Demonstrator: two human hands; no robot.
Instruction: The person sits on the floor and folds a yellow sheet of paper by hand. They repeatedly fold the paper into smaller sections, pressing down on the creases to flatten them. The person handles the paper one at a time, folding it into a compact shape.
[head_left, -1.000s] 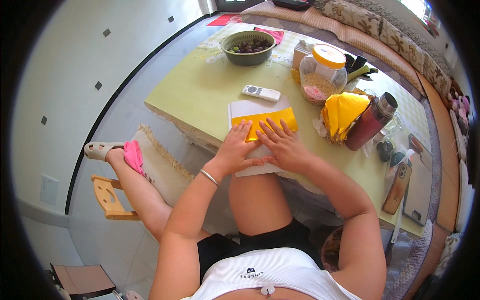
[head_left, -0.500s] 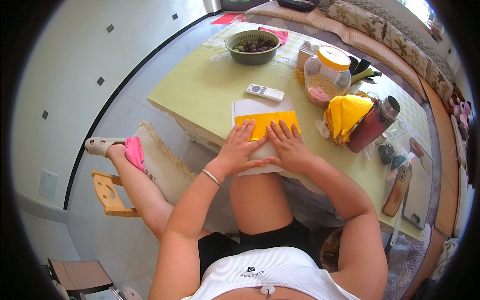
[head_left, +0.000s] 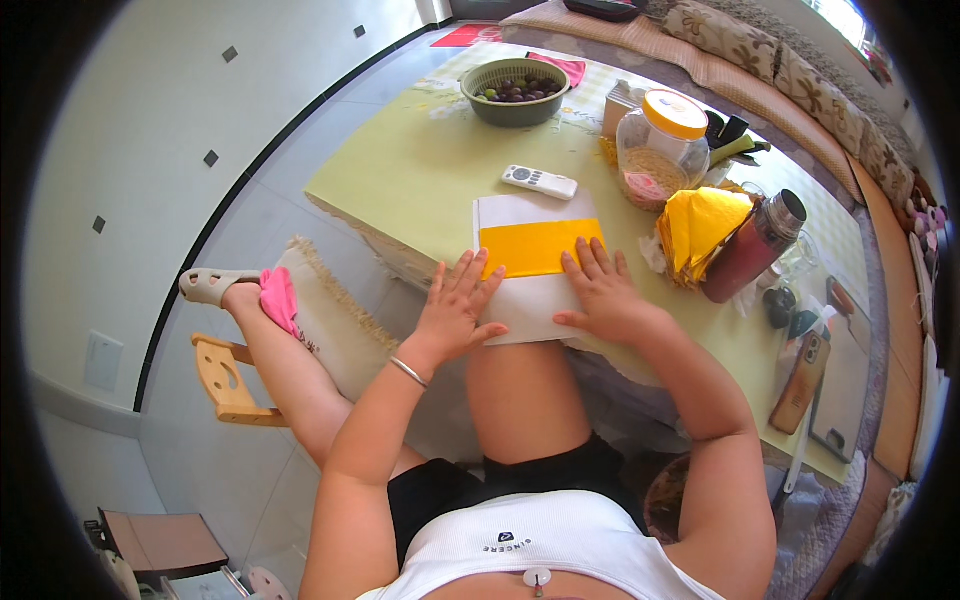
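A strip of shiny gold paper [head_left: 535, 248] lies flat across a white sheet or board [head_left: 530, 308] at the table's near edge. My left hand [head_left: 455, 305] rests at the left side of both, fingers spread, fingertips by the gold strip's left end. On the other side my right hand [head_left: 607, 290] lies palm down with fingers apart, its fingertips on the strip's right end. Neither hand grips anything. Right of the board, a stack of folded gold paper [head_left: 697, 230] leans against a dark red thermos flask [head_left: 755, 245].
A white remote control [head_left: 540, 182] lies beyond the board. Farther back stands a green colander [head_left: 514, 93] of dark round fruit. A yellow-lidded jar [head_left: 662, 150] is behind the gold stack. At the right are a phone [head_left: 801, 382] and a knife [head_left: 790, 465] near the table's edge.
My hands have moved apart, the left one leftward and the right one rightward. More of the gold strip and the white board now shows between them.
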